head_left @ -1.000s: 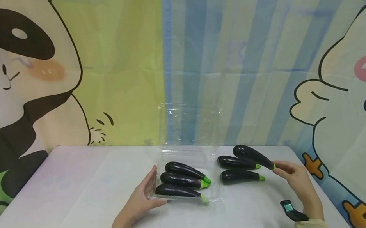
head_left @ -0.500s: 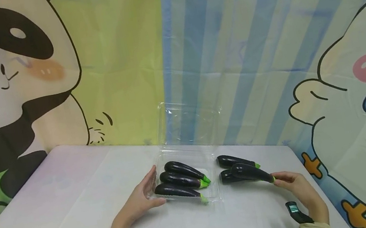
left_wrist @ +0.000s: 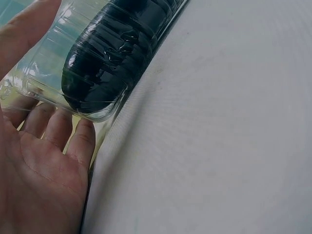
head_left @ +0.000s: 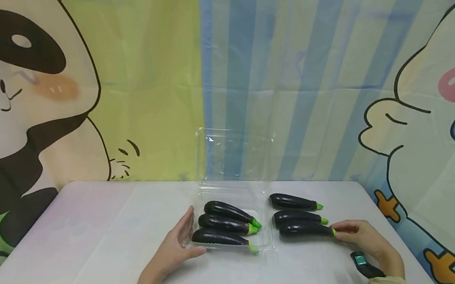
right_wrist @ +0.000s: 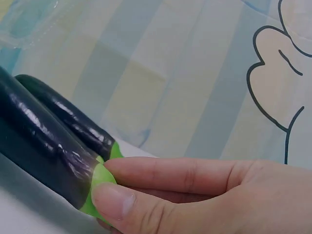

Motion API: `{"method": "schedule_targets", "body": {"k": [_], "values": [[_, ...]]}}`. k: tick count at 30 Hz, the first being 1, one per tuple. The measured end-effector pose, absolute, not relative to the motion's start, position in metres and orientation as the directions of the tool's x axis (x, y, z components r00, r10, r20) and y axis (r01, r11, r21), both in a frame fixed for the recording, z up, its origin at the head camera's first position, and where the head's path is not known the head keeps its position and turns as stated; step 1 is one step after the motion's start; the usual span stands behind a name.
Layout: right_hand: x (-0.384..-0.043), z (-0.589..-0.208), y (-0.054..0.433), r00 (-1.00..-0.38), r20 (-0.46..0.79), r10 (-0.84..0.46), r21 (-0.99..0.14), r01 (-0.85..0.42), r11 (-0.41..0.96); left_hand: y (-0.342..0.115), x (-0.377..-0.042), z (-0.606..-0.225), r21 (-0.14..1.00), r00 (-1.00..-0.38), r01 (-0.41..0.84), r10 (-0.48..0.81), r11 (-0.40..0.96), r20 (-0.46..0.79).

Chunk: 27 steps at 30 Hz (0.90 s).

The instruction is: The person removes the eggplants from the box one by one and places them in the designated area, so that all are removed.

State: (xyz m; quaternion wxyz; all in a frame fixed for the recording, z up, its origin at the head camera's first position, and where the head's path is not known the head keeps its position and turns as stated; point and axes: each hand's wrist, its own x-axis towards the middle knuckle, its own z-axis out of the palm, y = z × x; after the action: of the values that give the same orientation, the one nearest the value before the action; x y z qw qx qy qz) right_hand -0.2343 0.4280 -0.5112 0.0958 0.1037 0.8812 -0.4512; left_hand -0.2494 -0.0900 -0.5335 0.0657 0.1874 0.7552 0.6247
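A clear plastic clamshell box stands with its lid raised at the back. Three dark eggplants with green stem ends lie inside it. My left hand grips the box's left end, thumb at the near corner; the left wrist view shows its fingers against the end wall. My right hand pinches the green stem end of another eggplant between thumb and fingers. This one lies nearest in a row right of the box, close beside a middle eggplant; a third eggplant lies behind.
All of this is on a white table. A cartoon-printed curtain hangs right behind it, close to the raised lid. The table's right edge runs just beyond my right hand.
My right hand has brought the pinched eggplant nearer and down, from above the back eggplant across the middle one to the front of the row. My left hand has stayed on the box.
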Motion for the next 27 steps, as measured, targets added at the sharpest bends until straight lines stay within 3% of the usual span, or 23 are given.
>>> {"method": "schedule_targets", "body": {"k": [27], "values": [[-0.254,-0.516,0.412,-0.988,-0.07,0.138,-0.591,0.153,0.792,-0.09,-0.251,-0.534,0.966,-0.92,0.21,0.366,0.152,0.143]]}}
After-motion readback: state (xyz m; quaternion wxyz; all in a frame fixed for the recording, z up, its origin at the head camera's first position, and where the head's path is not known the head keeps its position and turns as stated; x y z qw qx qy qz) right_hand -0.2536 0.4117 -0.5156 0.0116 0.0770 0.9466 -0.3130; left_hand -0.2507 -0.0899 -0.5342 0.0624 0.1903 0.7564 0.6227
